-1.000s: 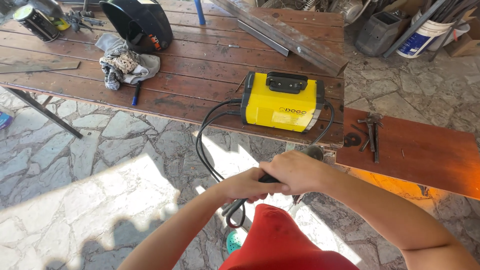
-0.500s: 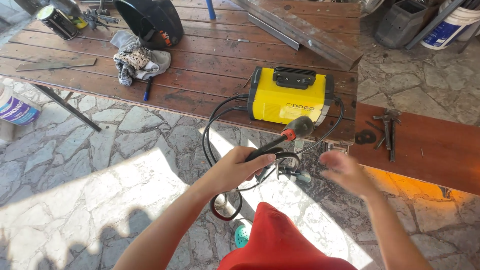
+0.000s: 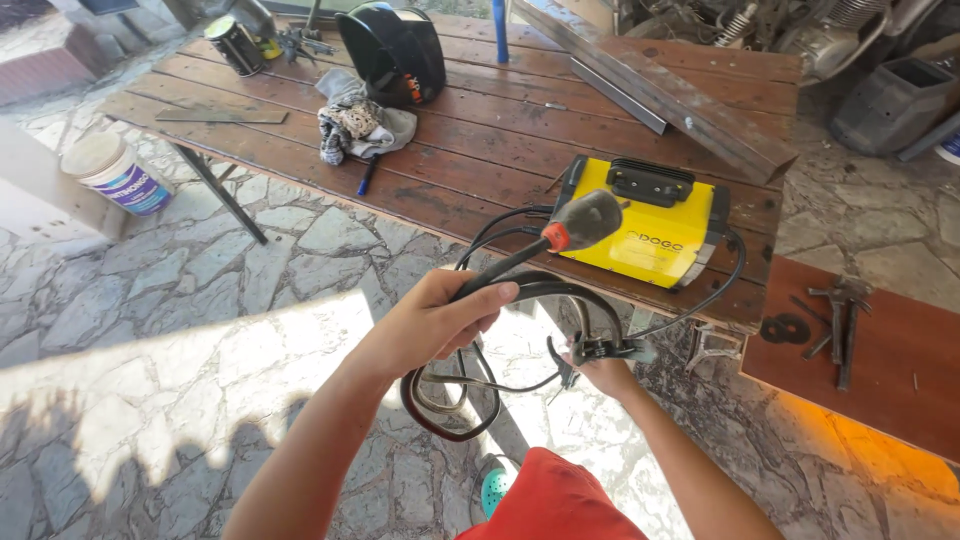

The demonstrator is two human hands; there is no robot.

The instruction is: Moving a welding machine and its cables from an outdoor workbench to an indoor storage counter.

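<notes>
left hand gripped the electrode holder cable, right hand clutched the ground clamp; leads were partly coiled, welder unused.

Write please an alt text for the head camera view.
The left hand grips coiled black cables and a plug, the right hand holds a clamp, before a yellow welding machine on a wooden table with a dark welding mask.
</notes>
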